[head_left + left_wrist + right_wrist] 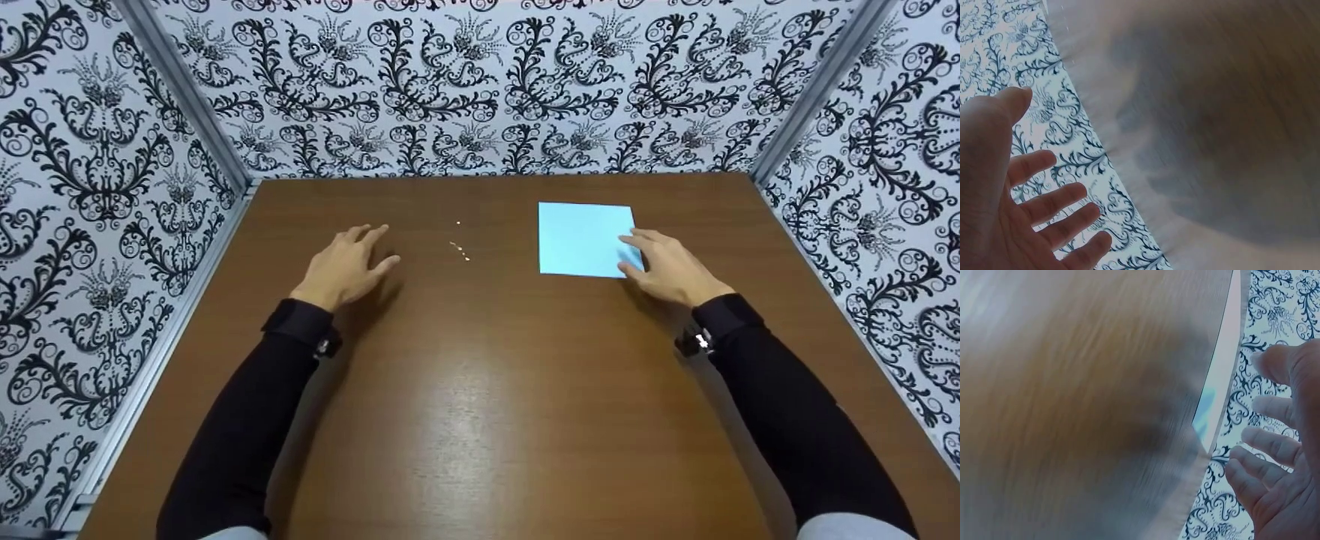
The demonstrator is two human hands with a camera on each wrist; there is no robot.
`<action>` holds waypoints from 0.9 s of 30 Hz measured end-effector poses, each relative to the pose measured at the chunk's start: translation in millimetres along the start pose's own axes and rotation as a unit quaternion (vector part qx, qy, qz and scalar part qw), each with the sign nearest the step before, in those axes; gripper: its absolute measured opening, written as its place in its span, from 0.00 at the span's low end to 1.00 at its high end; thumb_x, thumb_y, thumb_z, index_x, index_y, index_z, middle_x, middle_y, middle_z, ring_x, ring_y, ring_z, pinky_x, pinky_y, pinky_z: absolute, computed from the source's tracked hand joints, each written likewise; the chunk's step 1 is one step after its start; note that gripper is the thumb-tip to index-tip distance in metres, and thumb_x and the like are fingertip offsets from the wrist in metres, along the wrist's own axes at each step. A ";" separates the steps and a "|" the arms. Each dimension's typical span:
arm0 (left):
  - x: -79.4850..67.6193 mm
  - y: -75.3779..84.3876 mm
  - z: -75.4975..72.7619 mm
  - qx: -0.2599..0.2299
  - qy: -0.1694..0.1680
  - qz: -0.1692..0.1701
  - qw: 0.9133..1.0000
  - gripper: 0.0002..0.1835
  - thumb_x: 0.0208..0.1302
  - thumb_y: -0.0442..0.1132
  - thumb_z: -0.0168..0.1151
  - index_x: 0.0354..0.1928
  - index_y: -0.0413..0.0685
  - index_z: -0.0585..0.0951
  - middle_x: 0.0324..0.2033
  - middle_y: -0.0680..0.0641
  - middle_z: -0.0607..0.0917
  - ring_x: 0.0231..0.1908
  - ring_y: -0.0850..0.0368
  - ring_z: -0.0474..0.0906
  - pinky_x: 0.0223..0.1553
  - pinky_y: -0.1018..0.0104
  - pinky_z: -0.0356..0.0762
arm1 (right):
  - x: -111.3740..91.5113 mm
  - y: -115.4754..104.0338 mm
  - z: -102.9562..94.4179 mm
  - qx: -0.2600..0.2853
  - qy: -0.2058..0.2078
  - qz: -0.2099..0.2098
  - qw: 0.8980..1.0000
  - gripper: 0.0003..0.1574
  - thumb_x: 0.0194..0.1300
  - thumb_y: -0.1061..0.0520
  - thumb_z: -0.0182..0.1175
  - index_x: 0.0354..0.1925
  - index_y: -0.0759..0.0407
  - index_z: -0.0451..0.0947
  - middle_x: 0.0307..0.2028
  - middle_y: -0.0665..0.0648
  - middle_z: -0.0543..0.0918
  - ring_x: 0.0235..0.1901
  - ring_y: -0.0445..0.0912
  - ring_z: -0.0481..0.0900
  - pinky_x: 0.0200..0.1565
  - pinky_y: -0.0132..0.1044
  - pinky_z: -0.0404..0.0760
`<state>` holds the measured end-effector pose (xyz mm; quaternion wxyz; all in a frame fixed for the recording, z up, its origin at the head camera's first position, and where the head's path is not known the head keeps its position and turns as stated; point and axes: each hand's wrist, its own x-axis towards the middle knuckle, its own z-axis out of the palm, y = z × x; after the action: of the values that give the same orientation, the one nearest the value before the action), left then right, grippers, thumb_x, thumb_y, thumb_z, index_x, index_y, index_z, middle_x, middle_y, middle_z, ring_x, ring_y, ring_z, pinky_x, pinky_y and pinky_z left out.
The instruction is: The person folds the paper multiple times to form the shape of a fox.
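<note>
A light blue square sheet of paper (581, 240) lies flat towards the back right of the brown table. Over its right edge reaches my right hand (667, 266), fingers spread and loosely bent, holding nothing. In the right wrist view the paper (1221, 365) appears as a thin pale strip, and the right hand (1275, 455) is raised apart from it. My left hand (345, 266) hovers above the table's left half with relaxed fingers and casts a shadow. The left wrist view shows that hand (1044, 197) with its palm bare and nothing in it.
Several tiny pale specks (460, 248) sit on the table (465, 390) between the left hand and the paper. Patterned black-and-white walls (450, 82) enclose the back and sides. Grey metal posts (187, 97) stand at the back corners.
</note>
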<state>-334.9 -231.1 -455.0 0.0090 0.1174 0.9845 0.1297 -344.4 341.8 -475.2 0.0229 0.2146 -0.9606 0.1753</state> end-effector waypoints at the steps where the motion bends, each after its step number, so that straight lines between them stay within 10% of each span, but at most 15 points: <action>1: 0.9 2.7 0.6 0.000 0.001 0.003 1.000 0.43 0.92 0.66 0.53 0.96 0.53 0.62 0.92 0.29 0.64 0.90 0.18 0.61 0.82 0.19 0.74 | 1.2 -1.2 1.1 0.001 -0.003 -0.001 1.000 0.38 0.90 0.52 0.65 0.86 0.68 0.73 0.87 0.78 0.72 0.87 0.75 0.70 0.90 0.72 0.68; 27: 18.7 64.8 20.9 0.004 0.009 0.069 0.998 0.38 0.92 0.63 0.57 0.90 0.50 0.73 0.87 0.33 0.75 0.85 0.27 0.74 0.80 0.27 0.81 | 17.0 -20.0 13.7 -0.009 -0.036 -0.027 0.999 0.28 0.86 0.59 0.67 0.74 0.74 0.84 0.75 0.81 0.84 0.80 0.77 0.79 0.85 0.72 0.76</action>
<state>-337.2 -160.6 -458.3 -0.0091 0.1840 0.9746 0.1271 -350.9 313.2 -479.5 -0.0046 0.2465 -0.9562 0.1578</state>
